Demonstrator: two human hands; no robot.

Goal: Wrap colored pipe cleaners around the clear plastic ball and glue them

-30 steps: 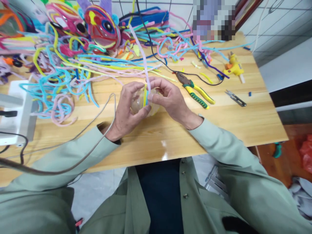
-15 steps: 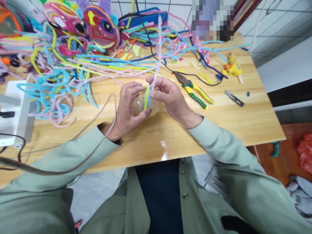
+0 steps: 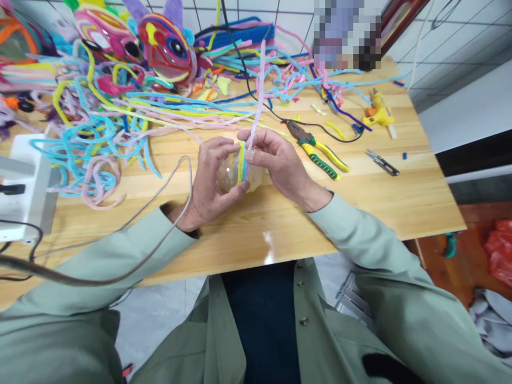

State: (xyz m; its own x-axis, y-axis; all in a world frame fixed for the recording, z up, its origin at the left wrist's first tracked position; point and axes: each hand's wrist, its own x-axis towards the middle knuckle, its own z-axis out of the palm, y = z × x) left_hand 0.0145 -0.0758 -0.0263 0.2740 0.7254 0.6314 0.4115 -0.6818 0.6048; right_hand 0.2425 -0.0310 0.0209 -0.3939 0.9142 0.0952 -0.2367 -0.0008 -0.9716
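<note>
My left hand (image 3: 214, 181) is curled around a clear, rounded plastic piece (image 3: 229, 173), its kind partly hidden by my fingers. Yellow and blue pipe cleaners (image 3: 241, 162) wrap its middle as bands. My right hand (image 3: 276, 162) pinches a pale lilac pipe cleaner (image 3: 260, 98) against the piece, beside the blue band. The free end of the lilac one sticks up, away from me. Pliers with green and yellow handles (image 3: 320, 154) lie to the right of my right hand.
Decorated masks (image 3: 166, 48) and heaps of pipe cleaners (image 3: 88, 138) cover the back and left. A yellow glue gun (image 3: 380, 114) and thread snips (image 3: 383, 162) lie at right. A white power strip (image 3: 24, 186) stands left; a grey cable (image 3: 156, 266) crosses my left arm.
Both hands keep their hold on the plastic piece and the lilac pipe cleaner. The upright end of the lilac pipe cleaner sits slightly lower; the view has shifted a little.
</note>
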